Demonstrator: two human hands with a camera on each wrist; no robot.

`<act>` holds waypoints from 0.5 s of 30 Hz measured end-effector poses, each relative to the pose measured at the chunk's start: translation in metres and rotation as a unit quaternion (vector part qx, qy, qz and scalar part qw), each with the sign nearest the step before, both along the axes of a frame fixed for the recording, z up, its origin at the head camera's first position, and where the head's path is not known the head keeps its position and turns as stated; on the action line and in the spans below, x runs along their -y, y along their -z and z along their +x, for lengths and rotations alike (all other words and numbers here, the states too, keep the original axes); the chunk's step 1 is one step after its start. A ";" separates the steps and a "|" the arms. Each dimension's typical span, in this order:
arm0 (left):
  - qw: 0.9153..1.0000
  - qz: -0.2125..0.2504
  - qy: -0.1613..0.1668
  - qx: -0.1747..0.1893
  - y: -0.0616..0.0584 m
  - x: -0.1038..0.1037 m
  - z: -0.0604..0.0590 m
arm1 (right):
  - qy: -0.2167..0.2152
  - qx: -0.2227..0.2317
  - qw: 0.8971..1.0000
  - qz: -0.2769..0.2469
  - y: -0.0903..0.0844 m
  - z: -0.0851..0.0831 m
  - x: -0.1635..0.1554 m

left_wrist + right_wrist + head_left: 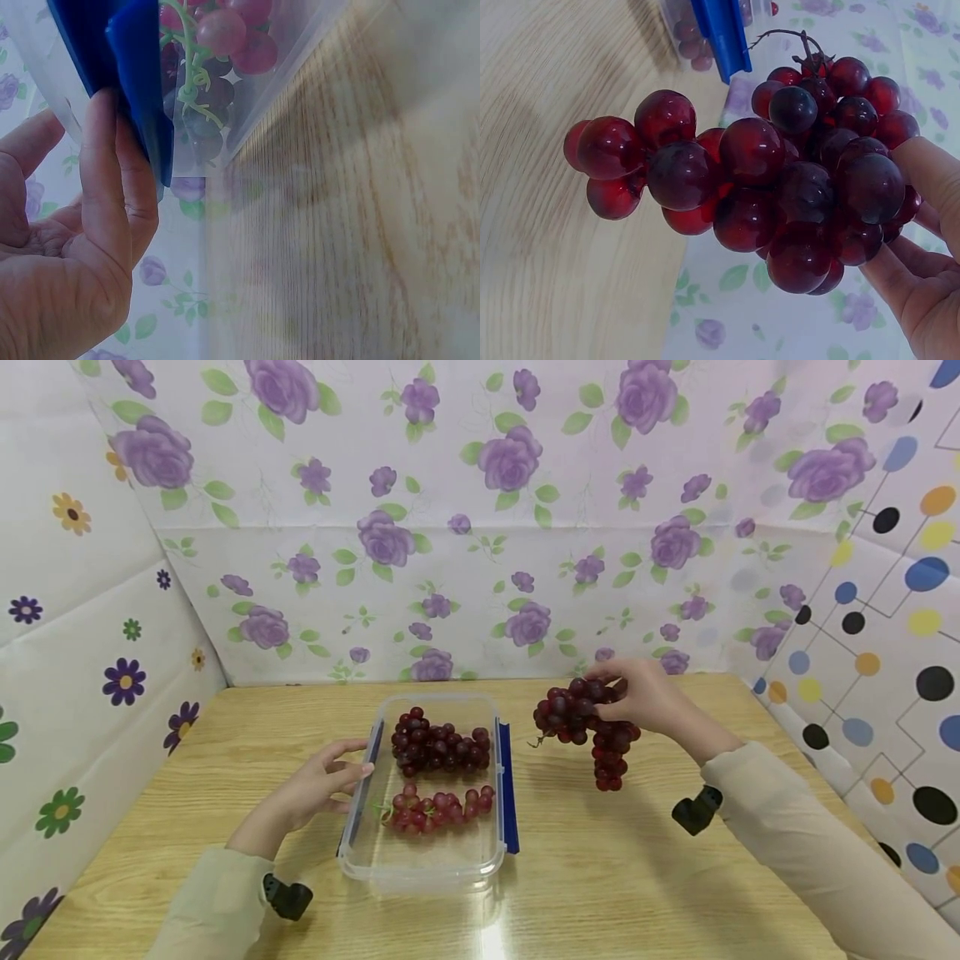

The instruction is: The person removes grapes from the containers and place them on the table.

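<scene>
Wooden table (600, 877): right hand (648, 697) grips grape bunch (588, 727); left hand (318, 785) touches container (420, 860).

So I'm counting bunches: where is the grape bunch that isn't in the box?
In the head view, the right hand holds the grape bunch above the table, right of the clear container.

Left hand (318, 785) low, fingers straight; right hand (648, 697) raised, fingers curled in a grip
</scene>
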State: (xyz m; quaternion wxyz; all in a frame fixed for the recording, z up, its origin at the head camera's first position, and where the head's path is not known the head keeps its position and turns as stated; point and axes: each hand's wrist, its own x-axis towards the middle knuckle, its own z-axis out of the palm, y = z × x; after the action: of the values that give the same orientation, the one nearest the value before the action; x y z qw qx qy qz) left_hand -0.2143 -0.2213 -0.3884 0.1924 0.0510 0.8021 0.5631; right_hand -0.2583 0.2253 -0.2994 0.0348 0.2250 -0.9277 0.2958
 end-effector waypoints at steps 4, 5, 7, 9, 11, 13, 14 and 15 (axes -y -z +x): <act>1.000 0.003 0.000 0.001 0.001 0.000 0.000 | 0.001 -0.005 1.000 0.002 0.002 -0.002 -0.005; 1.000 0.004 0.000 0.001 0.001 0.000 0.000 | 0.001 -0.005 1.000 0.004 0.003 -0.002 -0.007; 1.000 0.005 -0.001 0.000 0.001 0.000 -0.001 | 0.002 -0.002 1.000 0.007 0.004 -0.002 -0.009; 1.000 0.005 -0.001 0.000 0.001 0.000 0.000 | 0.004 0.003 1.000 0.013 0.004 -0.002 -0.011; 1.000 0.005 -0.002 0.000 0.001 0.000 0.000 | 0.008 0.009 1.000 0.018 0.005 -0.003 -0.014; 1.000 0.005 -0.003 -0.001 0.001 0.000 0.000 | 0.012 0.010 1.000 0.024 0.006 -0.004 -0.017; 1.000 0.005 -0.002 -0.001 0.001 0.000 0.000 | 0.013 0.009 1.000 0.027 0.007 -0.004 -0.018; 1.000 0.005 -0.002 -0.002 0.001 0.000 0.000 | 0.013 0.008 0.999 0.030 0.008 -0.005 -0.019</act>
State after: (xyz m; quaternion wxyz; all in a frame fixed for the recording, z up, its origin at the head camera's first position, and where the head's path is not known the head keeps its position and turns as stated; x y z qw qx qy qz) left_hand -0.2140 -0.2209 -0.3893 0.1899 0.0516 0.7996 0.5674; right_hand -0.2629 0.2445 -0.3075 0.0242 0.2113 -0.9392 0.2696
